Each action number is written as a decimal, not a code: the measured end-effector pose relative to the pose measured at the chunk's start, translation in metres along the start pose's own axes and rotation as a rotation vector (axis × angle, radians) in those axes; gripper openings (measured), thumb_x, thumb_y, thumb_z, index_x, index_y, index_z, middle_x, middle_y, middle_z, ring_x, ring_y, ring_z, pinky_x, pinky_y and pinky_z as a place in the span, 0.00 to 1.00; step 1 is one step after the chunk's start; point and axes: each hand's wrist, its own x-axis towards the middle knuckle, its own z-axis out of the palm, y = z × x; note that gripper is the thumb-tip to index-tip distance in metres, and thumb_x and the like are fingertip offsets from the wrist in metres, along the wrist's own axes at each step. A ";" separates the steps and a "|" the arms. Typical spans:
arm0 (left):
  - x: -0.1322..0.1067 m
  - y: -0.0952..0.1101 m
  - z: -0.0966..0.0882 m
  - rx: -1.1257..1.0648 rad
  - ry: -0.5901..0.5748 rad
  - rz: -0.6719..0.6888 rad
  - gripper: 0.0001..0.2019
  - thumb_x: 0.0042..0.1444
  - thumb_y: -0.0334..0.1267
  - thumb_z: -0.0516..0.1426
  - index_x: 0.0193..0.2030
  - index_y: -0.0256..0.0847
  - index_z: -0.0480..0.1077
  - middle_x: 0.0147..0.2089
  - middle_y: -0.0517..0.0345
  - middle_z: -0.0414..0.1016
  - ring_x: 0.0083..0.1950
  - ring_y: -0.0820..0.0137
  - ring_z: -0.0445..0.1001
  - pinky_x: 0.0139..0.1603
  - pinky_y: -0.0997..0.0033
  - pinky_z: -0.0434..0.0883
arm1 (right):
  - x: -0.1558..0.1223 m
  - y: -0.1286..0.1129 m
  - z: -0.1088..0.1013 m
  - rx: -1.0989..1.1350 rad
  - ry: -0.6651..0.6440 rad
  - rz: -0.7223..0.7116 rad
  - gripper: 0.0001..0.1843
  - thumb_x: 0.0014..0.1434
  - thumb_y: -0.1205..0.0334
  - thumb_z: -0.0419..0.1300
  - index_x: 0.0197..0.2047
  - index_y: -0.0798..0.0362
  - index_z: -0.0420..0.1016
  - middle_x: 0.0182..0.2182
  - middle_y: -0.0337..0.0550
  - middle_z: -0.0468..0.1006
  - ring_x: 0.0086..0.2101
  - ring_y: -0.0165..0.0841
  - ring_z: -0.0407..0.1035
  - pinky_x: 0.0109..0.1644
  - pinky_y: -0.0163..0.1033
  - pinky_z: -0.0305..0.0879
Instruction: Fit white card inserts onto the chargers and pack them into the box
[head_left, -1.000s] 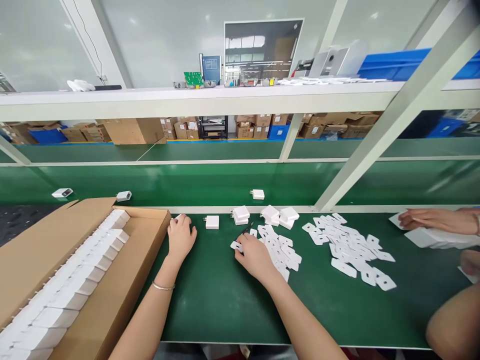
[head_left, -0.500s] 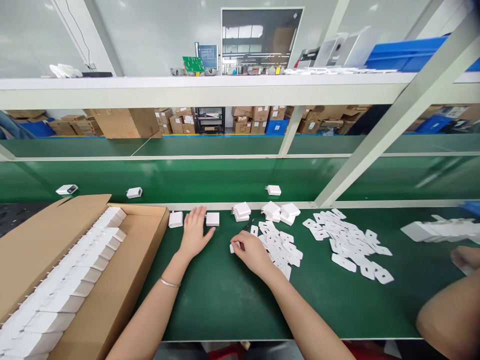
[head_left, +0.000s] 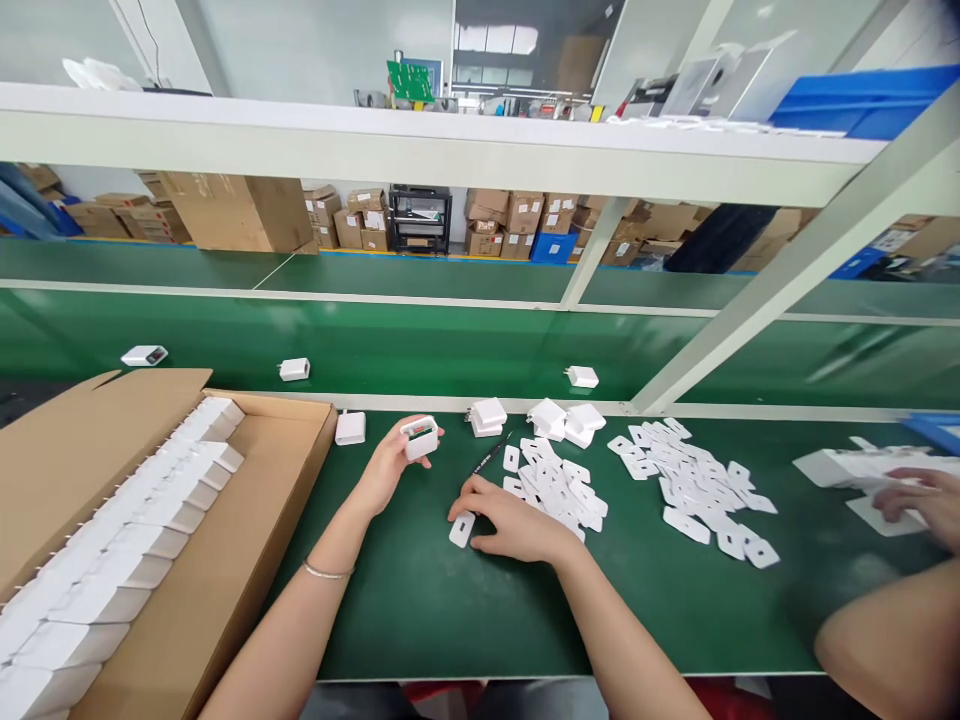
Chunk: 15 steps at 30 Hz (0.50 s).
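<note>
White charger [head_left: 420, 438], lying on the green bench [head_left: 450, 620] a moment ago, is now gripped in the left hand [head_left: 390, 468]; the right hand [head_left: 519, 525], flat and open, pins one label [head_left: 460, 529] dragged to eight o'clock of the pile [head_left: 559, 488]

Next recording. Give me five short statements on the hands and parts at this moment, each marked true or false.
1. The left hand holds a white adapter. True.
2. The right hand grips the black pen-like tool. False: the tool lies on the table beyond the hand, whose fingers rest at a small white tab.
3. The cardboard box holds rows of packed adapters. True.
4. The box stands on the person's right. False: it is on their left.
5. Nothing lies on the far green belt. False: three loose adapters lie spaced along it.
</note>
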 end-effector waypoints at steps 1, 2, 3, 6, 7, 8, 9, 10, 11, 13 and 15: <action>-0.002 0.006 0.003 -0.147 -0.002 0.014 0.23 0.66 0.48 0.47 0.59 0.35 0.64 0.55 0.40 0.75 0.48 0.59 0.75 0.41 0.63 0.73 | 0.002 0.001 0.001 0.000 0.015 0.005 0.19 0.57 0.71 0.63 0.51 0.45 0.77 0.50 0.40 0.70 0.46 0.30 0.70 0.48 0.34 0.65; -0.004 0.012 0.006 -0.216 -0.008 0.046 0.22 0.65 0.47 0.48 0.57 0.35 0.66 0.53 0.41 0.75 0.44 0.61 0.74 0.40 0.63 0.72 | 0.005 0.003 0.003 0.002 0.035 0.008 0.16 0.58 0.71 0.63 0.49 0.47 0.77 0.48 0.39 0.70 0.43 0.30 0.70 0.46 0.34 0.64; -0.006 0.017 0.009 -0.235 -0.019 0.086 0.20 0.63 0.47 0.49 0.54 0.35 0.68 0.51 0.43 0.75 0.41 0.64 0.73 0.40 0.64 0.71 | 0.008 0.004 0.005 0.004 0.056 0.011 0.14 0.58 0.69 0.64 0.47 0.48 0.77 0.47 0.39 0.71 0.41 0.29 0.69 0.44 0.33 0.64; -0.014 0.025 0.016 -0.201 -0.048 0.163 0.20 0.62 0.46 0.50 0.50 0.34 0.72 0.50 0.44 0.75 0.42 0.63 0.72 0.42 0.64 0.70 | 0.017 0.007 0.011 -0.017 0.150 0.042 0.05 0.62 0.66 0.63 0.42 0.51 0.76 0.41 0.38 0.72 0.36 0.28 0.68 0.40 0.33 0.61; -0.016 0.026 0.017 -0.190 -0.056 0.166 0.21 0.62 0.47 0.49 0.51 0.35 0.72 0.50 0.44 0.74 0.44 0.62 0.72 0.42 0.64 0.71 | 0.018 0.007 0.012 -0.029 0.180 0.057 0.02 0.64 0.65 0.62 0.40 0.52 0.75 0.39 0.38 0.72 0.35 0.27 0.67 0.39 0.33 0.61; -0.017 0.027 0.018 -0.182 -0.065 0.163 0.21 0.62 0.47 0.49 0.52 0.35 0.72 0.51 0.43 0.74 0.47 0.60 0.72 0.43 0.64 0.71 | 0.018 0.007 0.013 -0.038 0.199 0.068 0.03 0.65 0.64 0.60 0.39 0.52 0.75 0.39 0.38 0.72 0.34 0.27 0.67 0.39 0.33 0.61; -0.019 0.027 0.018 -0.174 -0.074 0.158 0.22 0.62 0.47 0.49 0.52 0.35 0.72 0.52 0.43 0.74 0.49 0.58 0.72 0.43 0.63 0.71 | 0.018 0.006 0.013 -0.041 0.200 0.073 0.04 0.66 0.62 0.60 0.39 0.52 0.74 0.39 0.38 0.72 0.34 0.27 0.67 0.39 0.33 0.61; -0.019 0.026 0.018 -0.166 -0.081 0.155 0.22 0.62 0.48 0.49 0.53 0.35 0.72 0.52 0.43 0.74 0.50 0.57 0.72 0.45 0.63 0.71 | 0.017 0.005 0.012 -0.040 0.181 0.072 0.05 0.65 0.59 0.62 0.41 0.52 0.74 0.41 0.38 0.72 0.34 0.27 0.67 0.39 0.33 0.61; -0.020 0.026 0.018 -0.158 -0.086 0.154 0.22 0.62 0.47 0.49 0.53 0.35 0.72 0.52 0.43 0.74 0.51 0.57 0.72 0.46 0.62 0.71 | 0.015 0.004 0.011 -0.038 0.149 0.066 0.09 0.62 0.57 0.66 0.44 0.50 0.74 0.44 0.38 0.71 0.35 0.27 0.67 0.39 0.33 0.61; -0.020 0.027 0.018 -0.150 -0.092 0.164 0.22 0.62 0.47 0.49 0.53 0.35 0.72 0.52 0.43 0.74 0.53 0.56 0.72 0.50 0.61 0.70 | 0.011 0.003 0.009 -0.046 0.093 0.053 0.19 0.56 0.56 0.71 0.48 0.48 0.73 0.48 0.38 0.70 0.38 0.28 0.68 0.39 0.33 0.62; -0.020 0.028 0.018 -0.147 -0.101 0.179 0.22 0.62 0.47 0.49 0.53 0.35 0.73 0.51 0.44 0.75 0.53 0.56 0.73 0.53 0.60 0.69 | 0.010 0.003 0.009 -0.074 0.092 0.054 0.18 0.56 0.60 0.70 0.48 0.48 0.72 0.47 0.37 0.71 0.39 0.29 0.68 0.40 0.34 0.62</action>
